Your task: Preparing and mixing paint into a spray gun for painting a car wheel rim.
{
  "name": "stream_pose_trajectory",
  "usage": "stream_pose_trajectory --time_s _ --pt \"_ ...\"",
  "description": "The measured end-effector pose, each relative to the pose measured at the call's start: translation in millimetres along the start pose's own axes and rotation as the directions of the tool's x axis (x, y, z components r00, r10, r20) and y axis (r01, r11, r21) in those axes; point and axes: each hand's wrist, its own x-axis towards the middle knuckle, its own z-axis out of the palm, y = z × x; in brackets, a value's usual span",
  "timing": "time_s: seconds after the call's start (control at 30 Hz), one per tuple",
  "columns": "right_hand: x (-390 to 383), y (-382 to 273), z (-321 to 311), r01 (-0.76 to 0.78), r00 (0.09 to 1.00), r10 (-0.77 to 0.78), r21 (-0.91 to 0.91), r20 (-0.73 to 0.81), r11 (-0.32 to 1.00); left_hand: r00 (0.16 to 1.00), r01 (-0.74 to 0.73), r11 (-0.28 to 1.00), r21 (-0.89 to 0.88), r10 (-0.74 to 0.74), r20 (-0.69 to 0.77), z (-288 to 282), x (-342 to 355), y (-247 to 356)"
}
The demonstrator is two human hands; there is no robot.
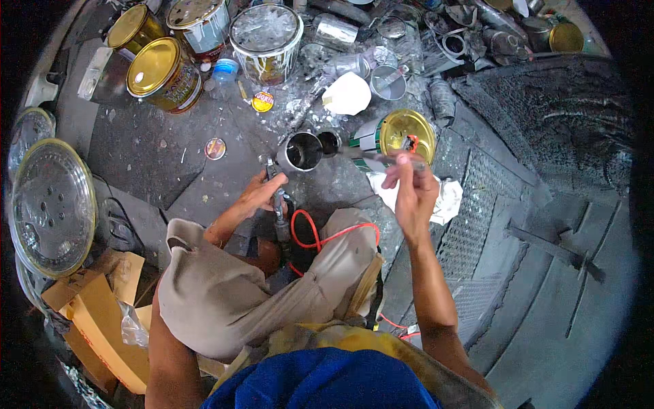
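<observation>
My left hand [262,193] is closed around a metal spray gun [280,204] with a red hose trailing below it. The gun's open metal cup [302,151] shows a dark inside. My right hand [414,194] pinches a thin grey stick [381,156], blurred, whose far end points left toward a small dark cup [330,144]. That small cup stands right beside the gun's cup. Just beyond my right hand is a paint can with a gold top [407,133] and a green and white side. An orange-red bit shows on its top, partly behind my fingers.
White crumpled paper [446,202] lies under my right wrist. Paint cans [266,44] stand along the back left, beside a blue-capped bottle [225,70]. A white container [347,94] and grey cup [388,82] sit ahead. The red hose [317,242] loops by my knees; cardboard boxes [102,320] stand left.
</observation>
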Motion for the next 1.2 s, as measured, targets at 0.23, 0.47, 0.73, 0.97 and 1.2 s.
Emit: stream_pose_trajectory --time_s 0.23,0.47,0.73,0.97,1.2 --pt "43.5 68.1 44.4 0.268 0.96 -0.229 -0.305 0.16 0.914 0.999 -0.027 0.999 -0.039 0.025 -0.039 -11.1 5.5 -9.8" --pt "57.9 92.1 61.2 0.358 0.916 -0.219 -0.442 0.336 0.823 0.998 -0.013 0.999 -0.047 0.01 -0.057 -9.6 -1.2 -7.5" --pt "60.6 92.0 55.6 0.245 0.917 -0.086 -0.382 0.389 0.891 0.999 -0.028 0.999 -0.045 0.026 -0.031 -13.3 1.4 -11.7" --pt "63.2 80.8 44.3 0.122 0.965 -0.029 -0.348 0.259 0.929 0.998 -0.014 0.999 -0.047 0.011 -0.055 -6.6 7.0 -6.6" --pt "55.7 12.9 0.1 -0.065 0.992 0.08 -0.143 0.101 0.988 0.997 0.033 0.999 -0.022 -0.034 -0.064 0.1 6.5 1.1"
